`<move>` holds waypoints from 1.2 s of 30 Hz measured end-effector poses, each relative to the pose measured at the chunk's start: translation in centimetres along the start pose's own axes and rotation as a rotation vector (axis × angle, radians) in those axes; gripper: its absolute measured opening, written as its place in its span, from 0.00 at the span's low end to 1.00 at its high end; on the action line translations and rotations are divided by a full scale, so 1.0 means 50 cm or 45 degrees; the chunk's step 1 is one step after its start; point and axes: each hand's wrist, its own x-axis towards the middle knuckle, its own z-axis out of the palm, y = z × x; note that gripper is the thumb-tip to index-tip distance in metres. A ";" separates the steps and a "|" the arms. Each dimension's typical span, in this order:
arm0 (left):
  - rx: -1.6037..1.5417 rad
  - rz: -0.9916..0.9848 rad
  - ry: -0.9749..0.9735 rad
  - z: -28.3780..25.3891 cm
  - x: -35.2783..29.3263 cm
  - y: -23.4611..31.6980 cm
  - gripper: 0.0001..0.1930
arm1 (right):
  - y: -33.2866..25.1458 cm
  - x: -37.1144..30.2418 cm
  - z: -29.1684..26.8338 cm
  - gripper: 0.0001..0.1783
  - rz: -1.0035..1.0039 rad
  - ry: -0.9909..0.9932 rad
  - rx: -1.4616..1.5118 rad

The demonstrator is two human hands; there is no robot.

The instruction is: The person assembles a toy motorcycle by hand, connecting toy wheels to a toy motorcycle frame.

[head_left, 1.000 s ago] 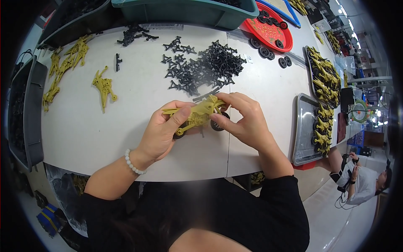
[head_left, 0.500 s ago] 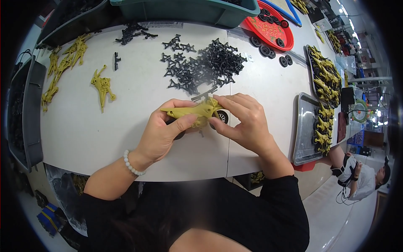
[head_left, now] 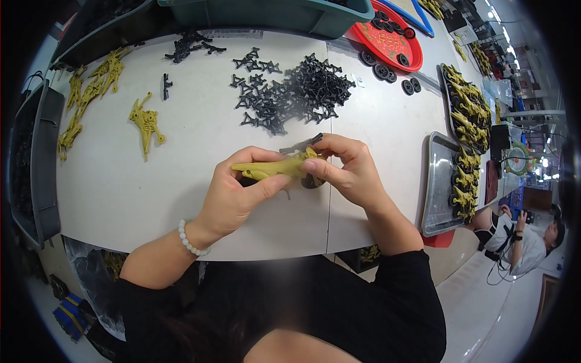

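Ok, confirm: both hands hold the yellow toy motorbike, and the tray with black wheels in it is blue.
Wrong on colour: the head view shows the tray is red, not blue. The left hand and right hand do hold the yellow toy motorbike, and black wheels lie in the tray.

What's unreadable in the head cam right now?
Underside of the yellow plastic toy motorbike: head view, hidden by its body and the left hand.
Its right end: head view, partly covered by the right hand.
Number of small black plastic parts: head view, they overlap.
Far side of the green plastic bin: head view, cut off by top edge.
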 end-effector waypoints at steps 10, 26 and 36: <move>0.253 0.154 0.014 0.008 -0.009 0.013 0.13 | 0.020 -0.001 0.025 0.15 -0.060 0.047 0.343; 0.091 0.204 -0.068 0.003 -0.001 0.014 0.18 | 0.012 -0.005 -0.008 0.16 -0.107 -0.048 0.153; 0.404 0.320 0.018 0.000 -0.007 0.011 0.13 | -0.004 -0.010 0.008 0.16 -0.205 0.020 0.164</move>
